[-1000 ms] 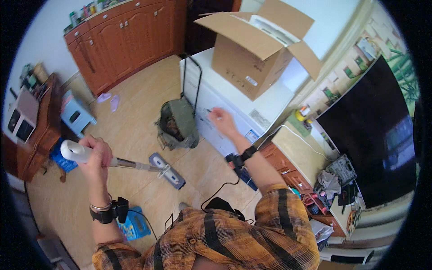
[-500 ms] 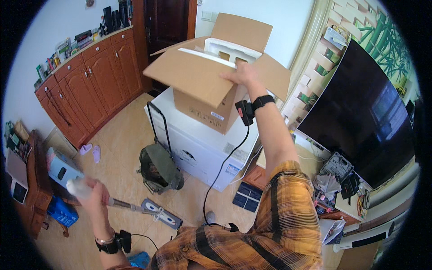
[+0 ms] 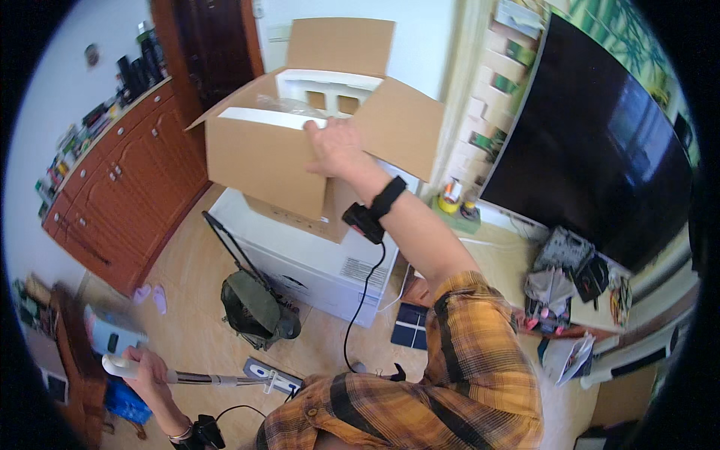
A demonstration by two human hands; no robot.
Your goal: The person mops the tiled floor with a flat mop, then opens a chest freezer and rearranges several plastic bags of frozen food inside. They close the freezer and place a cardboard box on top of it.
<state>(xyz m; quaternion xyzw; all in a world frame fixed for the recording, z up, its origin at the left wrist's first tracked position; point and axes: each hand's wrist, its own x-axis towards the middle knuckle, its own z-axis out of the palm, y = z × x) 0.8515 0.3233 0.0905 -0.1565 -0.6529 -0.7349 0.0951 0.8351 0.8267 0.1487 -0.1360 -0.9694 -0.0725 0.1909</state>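
Note:
My right hand (image 3: 335, 146) lies over the front edge of an open cardboard box (image 3: 337, 217), beside its front flap (image 3: 259, 157). Its fingers are spread and touch the carton near the white foam packing (image 3: 274, 118); the fingertips are partly hidden. Inside, clear plastic wrap (image 3: 289, 106) and foam with square cut-outs show. At the lower left, my left hand (image 3: 146, 373) is closed round the white grip of a flat mop (image 3: 206, 379). The mop's metal pole runs right to a blue-and-white head (image 3: 271, 375) on the floor.
Under the carton stands a large white box (image 3: 315, 289). A dark green wheeled bag (image 3: 255, 307) is before it. A wooden cabinet (image 3: 127, 191) lines the left wall; a big television (image 3: 592, 142) is at right. A black cable (image 3: 349, 330) hangs from my right wrist.
The view has shifted, with the carton now further left. Its front flap has tipped from nearly level to hanging down, and my right hand has moved along it. My left hand keeps the mop.

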